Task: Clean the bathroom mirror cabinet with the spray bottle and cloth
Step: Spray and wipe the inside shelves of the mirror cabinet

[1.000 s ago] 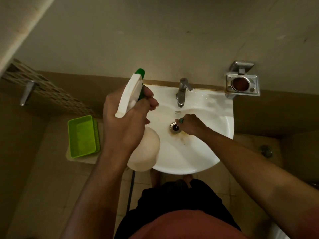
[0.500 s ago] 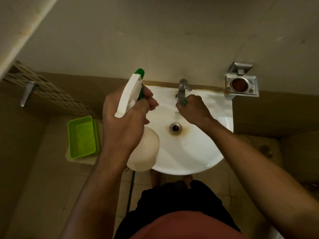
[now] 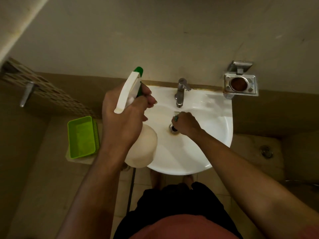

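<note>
My left hand [image 3: 124, 116] grips a white spray bottle [image 3: 141, 149] by its neck, fingers on the green trigger, with the green nozzle [image 3: 139, 71] pointing up toward the wall. The bottle hangs over the left rim of the white sink [image 3: 215, 128]. My right hand [image 3: 185, 122] is curled down in the basin just beside the drain [image 3: 173, 129], pinching a small green thing [image 3: 176, 118] that is mostly hidden in the fist. No cloth and no mirror cabinet are in view.
A chrome tap [image 3: 180, 93] stands at the back of the sink. A metal holder [image 3: 240, 84] is fixed to the wall at the right. A green plastic basket [image 3: 82, 137] sits on a ledge at the left. A metal handle [image 3: 26, 94] sticks out far left.
My right hand went from the drain up to the tap and has come back down beside the drain. My left hand and the bottle stayed in place.
</note>
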A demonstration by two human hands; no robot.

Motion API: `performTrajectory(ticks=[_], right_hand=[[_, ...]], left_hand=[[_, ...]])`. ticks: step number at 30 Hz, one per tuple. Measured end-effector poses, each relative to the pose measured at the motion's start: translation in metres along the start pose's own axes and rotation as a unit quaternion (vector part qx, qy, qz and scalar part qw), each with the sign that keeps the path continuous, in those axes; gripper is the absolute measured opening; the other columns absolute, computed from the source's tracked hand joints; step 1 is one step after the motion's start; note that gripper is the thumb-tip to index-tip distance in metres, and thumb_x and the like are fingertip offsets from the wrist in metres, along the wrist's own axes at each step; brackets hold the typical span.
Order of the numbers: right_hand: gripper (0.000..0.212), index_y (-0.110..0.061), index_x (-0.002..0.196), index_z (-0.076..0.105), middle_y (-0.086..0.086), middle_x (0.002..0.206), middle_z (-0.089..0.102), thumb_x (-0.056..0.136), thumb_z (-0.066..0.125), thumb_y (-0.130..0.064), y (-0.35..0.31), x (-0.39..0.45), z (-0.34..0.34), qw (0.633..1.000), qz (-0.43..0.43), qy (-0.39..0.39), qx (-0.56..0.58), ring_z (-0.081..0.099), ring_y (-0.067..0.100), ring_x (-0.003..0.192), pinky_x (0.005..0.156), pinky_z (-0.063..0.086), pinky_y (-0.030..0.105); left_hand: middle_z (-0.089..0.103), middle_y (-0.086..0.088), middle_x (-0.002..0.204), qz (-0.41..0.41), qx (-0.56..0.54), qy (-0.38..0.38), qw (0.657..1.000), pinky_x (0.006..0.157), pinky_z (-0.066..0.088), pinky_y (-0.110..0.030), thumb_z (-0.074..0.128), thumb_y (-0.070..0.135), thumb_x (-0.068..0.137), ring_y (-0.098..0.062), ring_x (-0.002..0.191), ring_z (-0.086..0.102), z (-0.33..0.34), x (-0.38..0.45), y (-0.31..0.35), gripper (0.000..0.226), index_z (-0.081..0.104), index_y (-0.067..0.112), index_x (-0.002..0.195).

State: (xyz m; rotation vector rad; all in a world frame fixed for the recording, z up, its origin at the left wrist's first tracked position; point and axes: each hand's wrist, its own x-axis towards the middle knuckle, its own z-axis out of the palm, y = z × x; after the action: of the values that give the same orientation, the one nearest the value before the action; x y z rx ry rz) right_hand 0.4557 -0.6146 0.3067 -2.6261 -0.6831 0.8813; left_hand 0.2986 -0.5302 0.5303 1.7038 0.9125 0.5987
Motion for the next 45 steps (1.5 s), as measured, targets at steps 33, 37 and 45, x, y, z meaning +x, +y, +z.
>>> performTrajectory(ticks=[33,37,45], right_hand=[[0.029,-0.01,0.106,0.066,0.012,0.106,0.066,0.082,0.07,-0.026,-0.039,0.046,-0.083,0.981,0.005,0.18,-0.066,0.065,0.033,0.097,0.072,0.045,0.031],[0.026,-0.008,0.109,0.066,0.013,0.111,0.065,0.087,0.066,-0.021,-0.048,0.041,-0.084,0.985,0.005,0.171,-0.031,0.064,0.033,0.102,0.073,0.044,0.031],[0.045,-0.006,0.109,0.054,0.01,0.102,0.063,0.082,0.074,-0.037,-0.054,0.007,-0.119,0.962,0.035,0.042,0.266,0.066,0.028,0.087,0.063,0.06,0.039]], left_hand=[[0.074,-0.002,0.077,0.016,-0.024,-0.004,1.0,0.055,0.051,-0.022,0.056,-0.004,0.085,-0.013,0.076,0.072,-0.003,0.002,0.004,0.018,0.071,0.004,0.091],[0.074,0.0,0.078,0.018,-0.022,-0.002,1.0,0.056,0.053,-0.02,0.058,0.001,0.085,-0.011,0.078,0.073,0.0,0.002,0.009,0.015,0.071,0.007,0.092],[0.073,-0.003,0.076,0.053,-0.039,-0.012,0.998,0.055,0.05,-0.026,0.055,0.006,0.079,-0.017,0.078,0.073,0.0,0.003,0.034,0.016,0.069,0.009,0.086]])
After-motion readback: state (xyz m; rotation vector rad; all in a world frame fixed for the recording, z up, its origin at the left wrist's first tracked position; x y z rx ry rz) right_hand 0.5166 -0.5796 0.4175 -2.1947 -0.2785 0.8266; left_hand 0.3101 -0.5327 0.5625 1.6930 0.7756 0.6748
